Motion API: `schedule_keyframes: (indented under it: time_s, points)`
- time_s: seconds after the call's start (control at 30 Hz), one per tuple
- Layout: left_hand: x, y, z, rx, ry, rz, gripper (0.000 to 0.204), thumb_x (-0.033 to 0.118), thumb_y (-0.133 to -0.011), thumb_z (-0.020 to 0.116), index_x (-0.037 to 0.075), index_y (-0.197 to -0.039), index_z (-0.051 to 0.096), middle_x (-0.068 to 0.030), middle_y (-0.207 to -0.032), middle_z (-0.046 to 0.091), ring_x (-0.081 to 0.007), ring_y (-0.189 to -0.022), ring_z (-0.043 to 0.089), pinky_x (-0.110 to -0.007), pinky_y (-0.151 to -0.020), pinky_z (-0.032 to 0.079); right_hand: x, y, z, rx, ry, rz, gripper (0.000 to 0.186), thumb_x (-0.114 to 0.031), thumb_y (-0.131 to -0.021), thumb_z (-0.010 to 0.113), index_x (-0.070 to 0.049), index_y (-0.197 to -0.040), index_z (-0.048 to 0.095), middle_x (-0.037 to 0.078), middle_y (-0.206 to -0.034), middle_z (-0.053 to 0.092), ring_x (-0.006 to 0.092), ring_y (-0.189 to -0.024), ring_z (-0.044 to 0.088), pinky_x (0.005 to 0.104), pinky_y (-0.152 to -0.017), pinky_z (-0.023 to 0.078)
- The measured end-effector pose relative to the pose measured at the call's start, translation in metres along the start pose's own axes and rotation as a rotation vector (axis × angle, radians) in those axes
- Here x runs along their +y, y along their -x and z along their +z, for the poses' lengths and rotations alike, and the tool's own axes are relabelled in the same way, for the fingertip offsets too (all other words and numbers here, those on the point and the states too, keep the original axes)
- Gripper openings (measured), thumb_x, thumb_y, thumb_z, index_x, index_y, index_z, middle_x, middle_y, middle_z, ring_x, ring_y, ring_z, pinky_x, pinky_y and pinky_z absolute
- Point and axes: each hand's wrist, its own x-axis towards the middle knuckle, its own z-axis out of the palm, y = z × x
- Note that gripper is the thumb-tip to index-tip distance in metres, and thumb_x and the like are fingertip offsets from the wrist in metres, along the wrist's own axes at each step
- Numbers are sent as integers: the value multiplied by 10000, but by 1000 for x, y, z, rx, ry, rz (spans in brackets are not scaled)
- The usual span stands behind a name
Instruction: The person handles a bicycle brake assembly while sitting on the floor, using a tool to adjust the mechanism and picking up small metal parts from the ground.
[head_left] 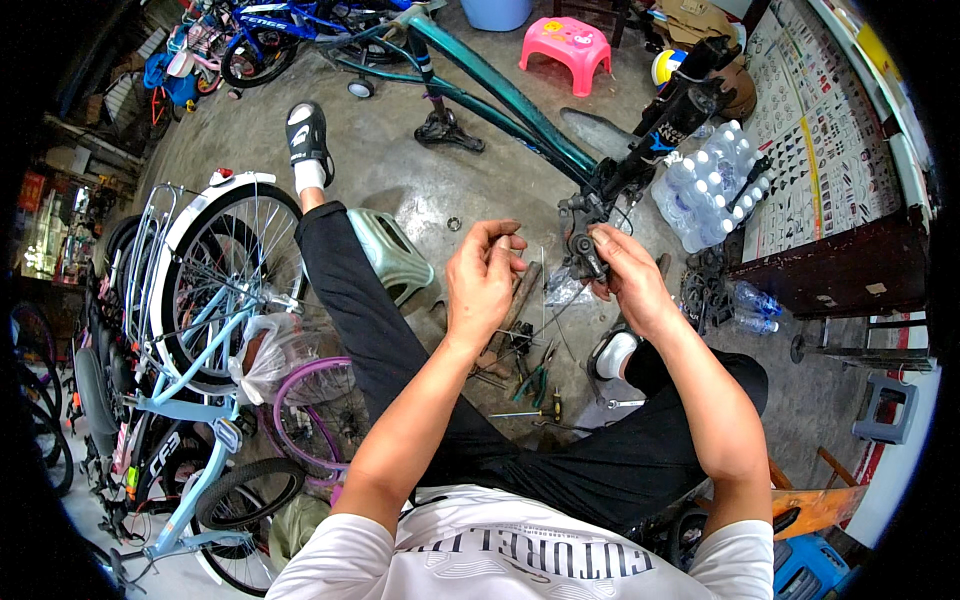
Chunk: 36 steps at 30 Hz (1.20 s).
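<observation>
I sit with an upturned teal bicycle frame point(500, 95) lying in front of me. My right hand point(625, 275) grips a black brake part point(582, 252) at the end of the frame's black fork point(660, 125). My left hand point(483, 275) is held up just left of it, fingertips pinched together near a thin cable point(543, 290) that hangs down; whether it holds the cable end I cannot tell. Pliers and small tools point(535, 385) lie on the floor between my legs.
A light blue bicycle point(200, 400) with a white mudguard and a purple-rimmed wheel point(305, 405) stand at my left. A green stool point(392, 255) is under my left leg. A pack of water bottles point(710, 185), a pink stool point(566, 45) and a wall chart point(830, 130) lie ahead and right.
</observation>
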Motion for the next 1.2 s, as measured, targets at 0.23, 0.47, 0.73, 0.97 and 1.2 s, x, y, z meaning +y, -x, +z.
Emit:
schedule_keyframes:
  time_s: [0.23,0.47,0.73,0.97,1.2]
  points:
    - [27,4,3,-87,101,-1,181,67,-1027,622,-27,-1181,634,-89,-1013,715,-99,-766,664,-240,-689,543,2,-1,2,42,402,-191,396,-343,-1052,588,-8,-1262,614,12,-849,587,86,-713,511,265,-636,417]
    - [18,3,6,-43,105,114,191,60,-983,703,-10,-1160,705,-58,-986,731,-100,-806,674,-243,-728,549,-3,0,7,93,564,-298,389,-316,-1035,603,33,-1205,629,149,-893,683,189,-797,624,345,-736,495]
    - [19,2,13,-52,225,0,126,55,-990,688,-7,-1093,649,-90,-978,734,-121,-803,684,-257,-717,549,-1,1,10,123,690,-428,321,-247,-1025,627,32,-1181,625,99,-821,643,139,-748,576,314,-683,469]
    - [14,2,16,-34,289,-68,134,93,-992,697,-8,-1067,653,-98,-971,736,-117,-774,672,-257,-694,543,-8,5,14,167,850,-500,352,-292,-997,645,23,-1155,632,229,-850,692,405,-781,701,444,-686,528]
    - [6,2,16,-40,418,-223,177,165,-1003,699,0,-1047,653,-87,-934,725,-107,-734,655,-261,-664,540,-13,6,17,179,934,-539,342,-286,-991,646,29,-1124,624,237,-856,697,427,-796,698,480,-688,531]
